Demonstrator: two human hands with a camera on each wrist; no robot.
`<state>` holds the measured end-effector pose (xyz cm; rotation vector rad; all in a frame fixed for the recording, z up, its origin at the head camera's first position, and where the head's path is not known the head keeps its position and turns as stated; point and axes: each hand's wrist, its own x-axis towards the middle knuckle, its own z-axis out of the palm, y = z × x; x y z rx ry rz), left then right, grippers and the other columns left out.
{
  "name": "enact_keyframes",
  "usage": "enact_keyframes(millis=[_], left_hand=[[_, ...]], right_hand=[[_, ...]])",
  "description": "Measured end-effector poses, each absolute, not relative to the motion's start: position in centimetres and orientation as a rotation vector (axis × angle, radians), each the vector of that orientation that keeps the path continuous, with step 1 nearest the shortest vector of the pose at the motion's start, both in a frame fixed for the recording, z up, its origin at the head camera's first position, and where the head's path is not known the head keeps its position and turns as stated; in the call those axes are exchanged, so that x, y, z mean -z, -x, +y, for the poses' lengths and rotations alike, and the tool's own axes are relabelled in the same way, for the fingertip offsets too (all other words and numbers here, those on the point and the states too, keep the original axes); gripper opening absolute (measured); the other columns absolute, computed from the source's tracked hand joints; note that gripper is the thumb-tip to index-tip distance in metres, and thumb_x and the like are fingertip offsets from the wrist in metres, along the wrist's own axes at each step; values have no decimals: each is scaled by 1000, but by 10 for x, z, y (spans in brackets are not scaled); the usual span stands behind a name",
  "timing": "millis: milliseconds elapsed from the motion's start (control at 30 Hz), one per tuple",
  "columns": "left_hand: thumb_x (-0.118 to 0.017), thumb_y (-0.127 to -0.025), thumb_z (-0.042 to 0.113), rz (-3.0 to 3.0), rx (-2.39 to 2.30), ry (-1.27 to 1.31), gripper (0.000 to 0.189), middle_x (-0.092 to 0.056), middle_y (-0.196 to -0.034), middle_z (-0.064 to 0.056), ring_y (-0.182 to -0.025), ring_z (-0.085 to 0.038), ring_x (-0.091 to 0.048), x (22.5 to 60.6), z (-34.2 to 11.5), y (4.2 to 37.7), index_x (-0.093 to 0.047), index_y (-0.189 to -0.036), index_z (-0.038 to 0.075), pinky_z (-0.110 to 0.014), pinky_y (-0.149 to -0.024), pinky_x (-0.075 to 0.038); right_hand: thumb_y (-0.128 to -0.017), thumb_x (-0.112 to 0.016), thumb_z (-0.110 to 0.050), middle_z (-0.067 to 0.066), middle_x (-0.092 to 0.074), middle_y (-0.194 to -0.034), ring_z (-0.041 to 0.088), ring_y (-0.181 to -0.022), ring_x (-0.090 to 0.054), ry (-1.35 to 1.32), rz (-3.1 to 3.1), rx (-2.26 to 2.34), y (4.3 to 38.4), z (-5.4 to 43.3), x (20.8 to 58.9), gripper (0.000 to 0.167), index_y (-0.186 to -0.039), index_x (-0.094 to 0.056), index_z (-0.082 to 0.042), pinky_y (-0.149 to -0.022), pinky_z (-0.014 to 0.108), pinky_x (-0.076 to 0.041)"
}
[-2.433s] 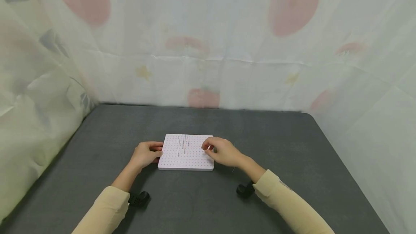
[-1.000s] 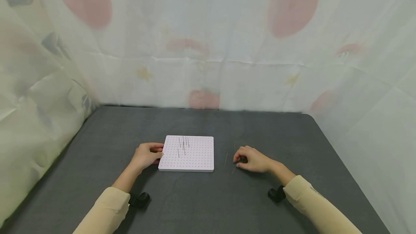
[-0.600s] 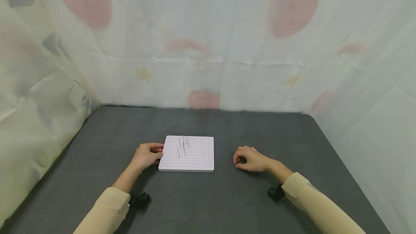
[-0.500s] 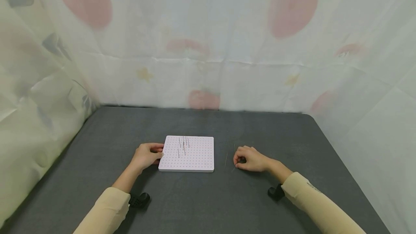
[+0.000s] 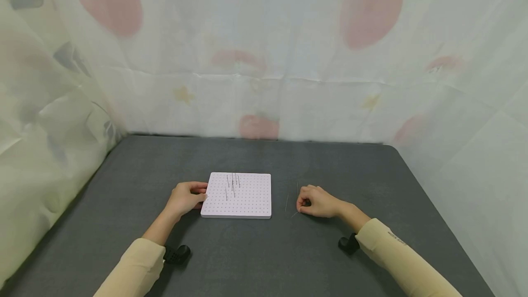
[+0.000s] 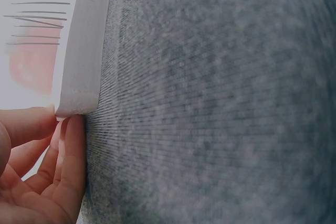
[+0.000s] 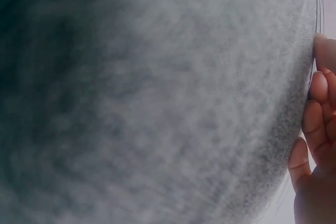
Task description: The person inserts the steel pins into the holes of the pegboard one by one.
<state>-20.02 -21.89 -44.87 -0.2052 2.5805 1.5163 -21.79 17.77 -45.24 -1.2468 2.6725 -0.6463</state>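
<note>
A white board (image 5: 249, 203) dotted with small holes lies on the dark table, and several thin metal needles (image 5: 226, 194) stand up from its left half. My left hand (image 5: 182, 197) grips the board's left edge; in the left wrist view the thumb (image 6: 31, 124) is on top and the fingers lie along the edge below. To the right of the board, my right hand (image 5: 317, 201) is down at the tabletop, thumb and index finger pinched at one end of a thin needle (image 5: 294, 214). The fingertips hide part of that needle.
Another loose needle (image 5: 287, 202) lies between the board and my right hand, and a further one (image 5: 297, 189) is just beyond the fingers. A printed curtain (image 5: 321, 104) hangs behind the dark table (image 5: 247, 255) and along its sides.
My right hand has moved from above the board's right side to the loose needles on the table. The needle at its fingertips has turned slightly. My left hand stays on the board.
</note>
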Motion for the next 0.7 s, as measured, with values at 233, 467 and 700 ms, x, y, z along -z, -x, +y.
enact_keyframes(millis=[233,467,700], left_hand=[[-60,-84,1,2588,-1516,197,36,-61,-101,-16,-80,-16,-63,449,-219,200,-58,-120,-3,-31,-65,-57],[-61,-84,1,2578,-1527,193,36,-61,-101,-16,-80,-15,-63,450,-219,200,-58,-119,-2,-31,-65,-57],[-61,-83,1,2577,-1529,195,37,-61,-101,-16,-80,-15,-63,449,-219,200,-58,-120,-2,-31,-65,-57]], right_hand=[[-87,-63,-21,-13,-50,-81,4,-75,-42,1209,2687,615,218,176,452,9,-80,-62,-27,-69,21,-39],[-88,-62,-19,-12,-50,-81,4,-76,-44,1158,2694,666,217,176,452,8,-82,-60,-23,-69,23,-40],[-91,-56,-15,-11,-52,-80,2,-68,-45,1076,2678,762,217,174,450,7,-88,-59,-20,-62,19,-42]])
